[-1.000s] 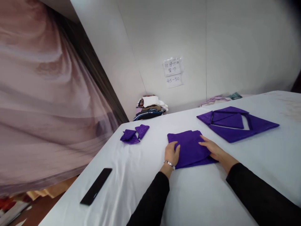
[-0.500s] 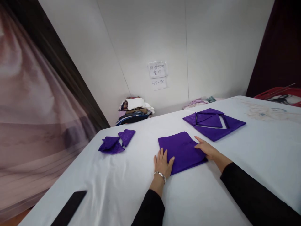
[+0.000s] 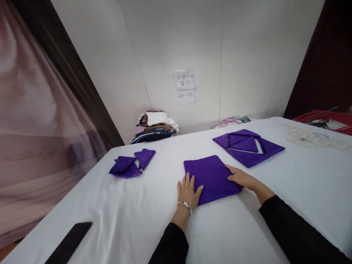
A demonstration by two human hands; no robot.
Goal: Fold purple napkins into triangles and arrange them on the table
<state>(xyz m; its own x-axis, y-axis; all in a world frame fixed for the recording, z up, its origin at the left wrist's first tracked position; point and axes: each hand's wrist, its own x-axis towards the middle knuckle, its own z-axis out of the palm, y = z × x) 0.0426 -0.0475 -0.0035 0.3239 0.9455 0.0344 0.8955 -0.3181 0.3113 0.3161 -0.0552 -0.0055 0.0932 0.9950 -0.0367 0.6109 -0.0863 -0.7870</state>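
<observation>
A purple cloth napkin (image 3: 214, 179), folded to a square in layers, lies on the white-covered table in front of me. My left hand (image 3: 189, 190), a silver bracelet at its wrist, presses flat on its lower left edge with fingers spread. At the right edge is my right hand (image 3: 239, 178): its thumb rests on the cloth, and the index finger stretches along the border, apart from the thumb. The other right fingers are hidden. Behind it lies another purple napkin (image 3: 249, 159), folded into a pointed shape with an opening in its middle.
Two small folded purple pieces, one crumpled (image 3: 125, 168) and one pointed (image 3: 145, 157), lie at the left. A black flat object (image 3: 70, 242) is at the near left. Stacked clothes (image 3: 155, 126) stand beyond the table (image 3: 132, 220); a red basket (image 3: 330, 116) is at far right.
The napkin's right edge now lies more closely together under my right hand, which has shifted slightly toward me. My left hand stays flat on the cloth. The view has shifted a little.
</observation>
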